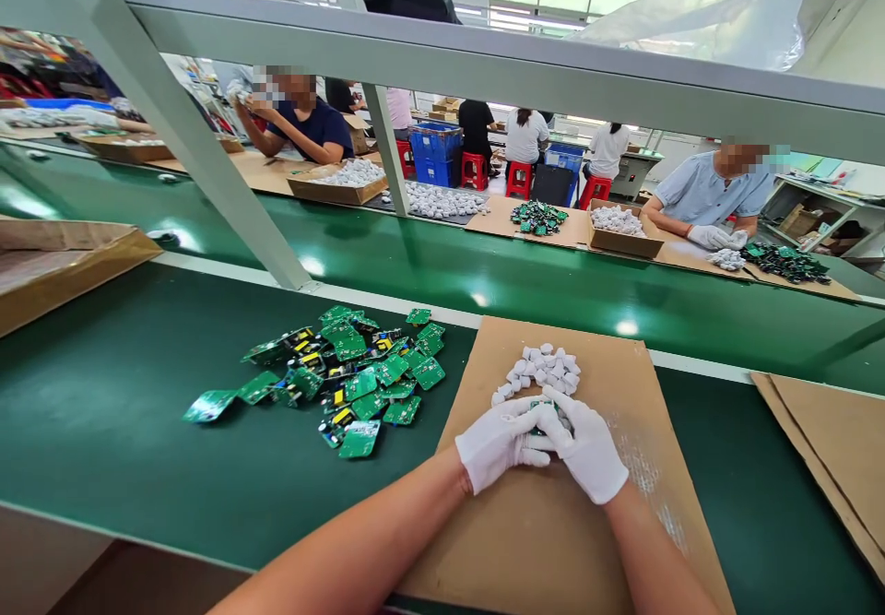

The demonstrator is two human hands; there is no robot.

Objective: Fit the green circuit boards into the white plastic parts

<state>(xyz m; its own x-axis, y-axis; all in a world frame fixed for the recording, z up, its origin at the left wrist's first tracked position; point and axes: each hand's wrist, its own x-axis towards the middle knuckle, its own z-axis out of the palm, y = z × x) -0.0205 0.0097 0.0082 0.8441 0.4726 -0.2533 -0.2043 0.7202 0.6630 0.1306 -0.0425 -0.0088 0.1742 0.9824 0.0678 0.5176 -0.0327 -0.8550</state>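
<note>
My left hand (494, 442) and my right hand (586, 449), both in white gloves, meet over a brown cardboard sheet (532, 541). Between them they grip a small green circuit board (543, 405), mostly covered by the fingers. Whether a white piece is held against it, I cannot tell. Just beyond the fingertips lies a heap of small white pieces (549, 368). Left of the sheet, on the dark green work surface (138, 467), green circuit boards (393, 371) with yellow and black components lie in a loose pile.
A cardboard box (62, 269) stands at the far left, and more cardboard (830, 458) lies at the right. A grey metal frame (207, 145) crosses above the bench. Across the green conveyor (442, 283), co-workers sit by boxes of white pieces (622, 244).
</note>
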